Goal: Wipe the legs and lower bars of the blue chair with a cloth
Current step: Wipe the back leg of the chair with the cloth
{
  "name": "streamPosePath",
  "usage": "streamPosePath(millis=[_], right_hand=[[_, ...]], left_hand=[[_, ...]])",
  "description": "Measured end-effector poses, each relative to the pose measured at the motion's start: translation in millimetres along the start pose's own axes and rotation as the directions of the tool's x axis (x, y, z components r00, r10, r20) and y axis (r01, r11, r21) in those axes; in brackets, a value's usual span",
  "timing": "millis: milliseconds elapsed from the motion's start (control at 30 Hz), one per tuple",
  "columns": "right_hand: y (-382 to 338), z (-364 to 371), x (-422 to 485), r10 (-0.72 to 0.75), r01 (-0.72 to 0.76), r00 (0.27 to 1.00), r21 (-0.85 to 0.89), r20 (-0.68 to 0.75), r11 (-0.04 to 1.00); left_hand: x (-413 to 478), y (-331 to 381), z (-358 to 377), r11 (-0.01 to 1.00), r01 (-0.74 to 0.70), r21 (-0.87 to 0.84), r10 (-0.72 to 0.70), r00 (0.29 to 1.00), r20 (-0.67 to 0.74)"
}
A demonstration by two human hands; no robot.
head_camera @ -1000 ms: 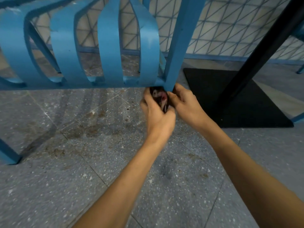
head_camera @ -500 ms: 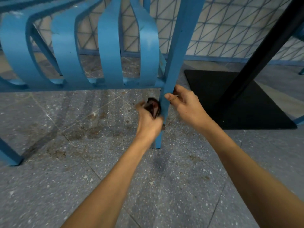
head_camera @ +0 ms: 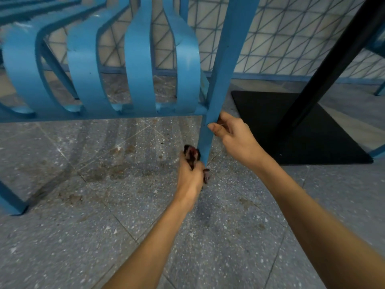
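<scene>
The blue chair [head_camera: 137, 65] fills the upper left, its curved slats joining a horizontal bar [head_camera: 100, 116]. One straight blue leg [head_camera: 218, 84] runs down to the floor at centre. My left hand [head_camera: 190, 177] is closed on a dark cloth [head_camera: 192, 154] with a reddish patch, pressed against the bottom end of that leg. My right hand [head_camera: 231, 135] grips the same leg higher up, just below the bar, thumb across the front. The leg's foot is hidden behind my left hand and the cloth.
A black table post [head_camera: 329, 59] rises from a flat black base plate [head_camera: 291, 126] on the right. Another blue leg [head_camera: 10, 201] stands at the far left. The speckled grey floor [head_camera: 104, 236] has brown stains. A tiled wall [head_camera: 281, 34] stands behind.
My left hand has slid the cloth down the leg from just under the bar to near the floor. My right hand has stayed holding the leg near the top.
</scene>
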State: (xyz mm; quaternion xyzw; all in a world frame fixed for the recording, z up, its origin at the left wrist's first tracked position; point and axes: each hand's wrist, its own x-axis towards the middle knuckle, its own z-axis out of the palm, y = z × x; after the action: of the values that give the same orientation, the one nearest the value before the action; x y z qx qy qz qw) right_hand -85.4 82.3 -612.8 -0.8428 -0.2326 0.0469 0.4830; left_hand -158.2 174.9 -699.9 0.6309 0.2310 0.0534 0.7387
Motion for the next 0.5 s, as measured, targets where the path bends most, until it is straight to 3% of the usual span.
streamPosePath(millis=[67,133,267,400,500], right_hand=[[-0.6,-0.1,0.8,-0.001,0.001,1.000,-0.004,-0.008,1.000],[-1.8,0.1,1.2,-0.011,0.011,1.000,-0.004,-0.008,1.000],[-3.3,0.1,1.3,0.005,-0.005,1.000,-0.026,-0.020,1.000],[-3.9,1.0,-0.5,0.004,-0.005,1.000,-0.049,-0.023,0.999],[-3.7,1.5,-1.4,-0.009,0.007,0.999,-0.058,-0.033,0.998]], left_hand=[[-4.8,22.3,0.5,0.979,-0.119,-0.163,0.128,0.991,0.048],[-3.7,41.6,4.3,0.945,-0.252,-0.211,0.270,0.961,0.062],[-1.5,25.3,18.1,0.885,-0.446,0.134,0.455,0.890,-0.039],[11.3,-34.3,11.2,0.949,-0.263,0.172,0.277,0.959,-0.063],[12.1,-34.5,4.0,0.958,-0.188,0.217,0.210,0.974,-0.085]])
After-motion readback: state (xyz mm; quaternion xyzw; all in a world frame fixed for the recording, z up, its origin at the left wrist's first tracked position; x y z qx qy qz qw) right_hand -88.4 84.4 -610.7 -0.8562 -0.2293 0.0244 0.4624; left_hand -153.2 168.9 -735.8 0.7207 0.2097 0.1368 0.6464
